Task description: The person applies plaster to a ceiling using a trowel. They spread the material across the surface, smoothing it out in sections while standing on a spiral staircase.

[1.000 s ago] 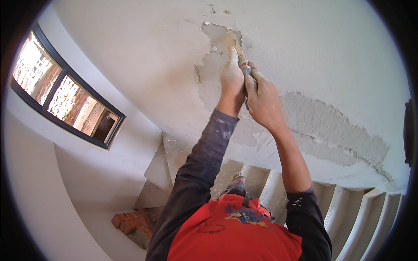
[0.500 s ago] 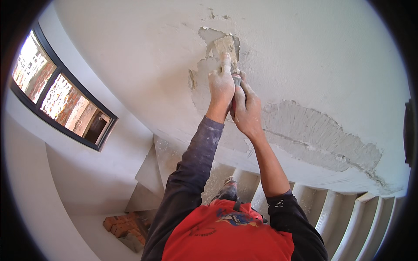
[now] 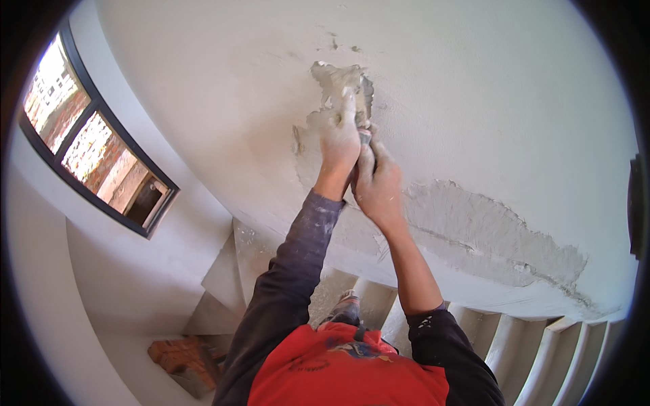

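Observation:
A scraper with a thin plaster-smeared blade is pressed against a rough broken patch in the pale wall plaster. Its greyish handle runs down between my hands, mostly hidden by them. My right hand is wrapped round the handle, fingers closed. My left hand lies alongside, with its thumb stretched up along the blade and its other fingers hidden behind. Both hands are dusted with white. The blade's edge is hard to make out.
A long rough grey strip crosses the wall to the lower right. Stairs descend along the wall's foot. At the left is a dark-framed window; below it lie several bricks. A dark object sits at the right rim.
The view has shifted, so the wall patch sits lower in the picture. The blade has turned and shows less of its flat face. Both hands keep their hold on the scraper.

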The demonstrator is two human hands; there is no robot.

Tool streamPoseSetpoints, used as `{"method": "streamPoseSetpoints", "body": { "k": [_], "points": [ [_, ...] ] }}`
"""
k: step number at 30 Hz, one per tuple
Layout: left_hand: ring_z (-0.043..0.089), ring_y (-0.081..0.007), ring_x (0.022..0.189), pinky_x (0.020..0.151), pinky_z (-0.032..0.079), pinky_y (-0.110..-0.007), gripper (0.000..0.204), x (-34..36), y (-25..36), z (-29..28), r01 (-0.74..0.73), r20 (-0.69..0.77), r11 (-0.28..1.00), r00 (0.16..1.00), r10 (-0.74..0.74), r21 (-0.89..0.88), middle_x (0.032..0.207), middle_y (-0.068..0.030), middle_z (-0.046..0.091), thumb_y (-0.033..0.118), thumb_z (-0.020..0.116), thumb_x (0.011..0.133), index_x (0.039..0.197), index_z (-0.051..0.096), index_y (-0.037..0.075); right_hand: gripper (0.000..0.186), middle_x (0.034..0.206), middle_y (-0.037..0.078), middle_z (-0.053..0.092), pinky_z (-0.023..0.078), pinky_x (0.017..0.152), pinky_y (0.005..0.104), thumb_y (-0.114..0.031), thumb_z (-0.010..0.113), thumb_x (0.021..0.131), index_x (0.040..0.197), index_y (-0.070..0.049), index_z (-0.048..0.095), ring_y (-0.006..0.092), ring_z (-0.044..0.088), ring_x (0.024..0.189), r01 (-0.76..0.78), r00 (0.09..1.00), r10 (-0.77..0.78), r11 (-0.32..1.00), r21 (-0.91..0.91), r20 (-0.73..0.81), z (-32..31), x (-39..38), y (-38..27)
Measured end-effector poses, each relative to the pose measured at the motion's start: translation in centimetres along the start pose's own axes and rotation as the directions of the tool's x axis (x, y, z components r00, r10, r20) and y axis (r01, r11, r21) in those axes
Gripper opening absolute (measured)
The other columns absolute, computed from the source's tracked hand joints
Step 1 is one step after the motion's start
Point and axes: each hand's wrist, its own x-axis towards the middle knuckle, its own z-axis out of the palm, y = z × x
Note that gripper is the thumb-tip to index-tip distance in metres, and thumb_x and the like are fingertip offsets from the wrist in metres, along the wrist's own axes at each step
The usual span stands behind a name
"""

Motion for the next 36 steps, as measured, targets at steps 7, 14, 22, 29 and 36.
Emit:
{"method": "streamPoseSetpoints", "body": {
  "k": [7,14,22,29,36],
  "points": [
    [0.052,-0.0114,0.048,0.043,0.042,-0.027,0.052,1.1,-1.3,-0.7,-0.134,-0.01,0.988,0.991,0.135,0.083,0.055,-0.0025,0.05,0.043,0.047,0.097,0.066,0.057,0.002,0.035,0.086,0.033,0.059,0.048,0.063,0.0404,-0.015,0.047,0.095,0.121,0.008,0.053,0.0416,0.063,0.072,0.079,0.997,-0.08,0.993,-0.084,-0.014,-0.9,0.4,-1.0],
    [0.052,-0.0122,0.049,0.044,0.041,-0.026,0.054,-0.5,-1.6,0.9,0.108,-0.057,0.984,0.991,-0.118,-0.145,0.057,-0.0051,0.055,0.046,0.045,0.097,0.067,0.058,0.003,0.036,0.062,0.015,0.055,0.044,0.053,0.0318,-0.017,0.043,0.098,0.12,0.009,0.055,0.0146,0.051,0.052,0.071,0.997,-0.066,0.99,-0.121,0.05,-2.5,-0.1,-0.5],
    [0.049,-0.014,0.049,0.044,0.041,-0.029,0.051,0.0,0.1,0.8,0.124,-0.084,0.945,0.984,-0.156,-0.303,0.062,-0.0041,0.052,0.048,0.045,0.097,0.076,0.056,0.003,0.038,0.076,0.03,0.058,0.046,0.068,0.0451,-0.019,0.044,0.096,0.119,0.011,0.053,0.0405,0.058,0.073,0.036,0.988,-0.002,0.974,-0.223,0.151,-3.3,1.0,-3.5],
    [0.052,-0.0156,0.057,0.055,0.046,-0.03,0.05,2.3,1.0,0.4,0.14,-0.035,0.854,0.983,-0.182,-0.501,0.067,-0.0064,0.053,0.05,0.045,0.096,0.076,0.052,0.005,0.037,0.084,0.033,0.06,0.046,0.075,0.0503,-0.019,0.041,0.096,0.121,0.007,0.053,0.0459,0.06,0.084,0.103,0.963,-0.024,0.953,-0.286,0.267,-2.7,3.6,-5.1],
    [0.049,-0.0157,0.055,0.054,0.046,-0.03,0.047,1.8,1.8,0.4,0.125,-0.032,0.882,0.987,-0.157,-0.455,0.065,-0.0047,0.05,0.05,0.043,0.097,0.078,0.049,0.007,0.036,0.091,0.033,0.059,0.045,0.077,0.0471,-0.022,0.042,0.096,0.109,0.008,0.057,0.0485,0.057,0.087,0.323,0.939,-0.262,0.895,-0.308,0.222,-1.9,4.5,-5.4]
  ]
}}
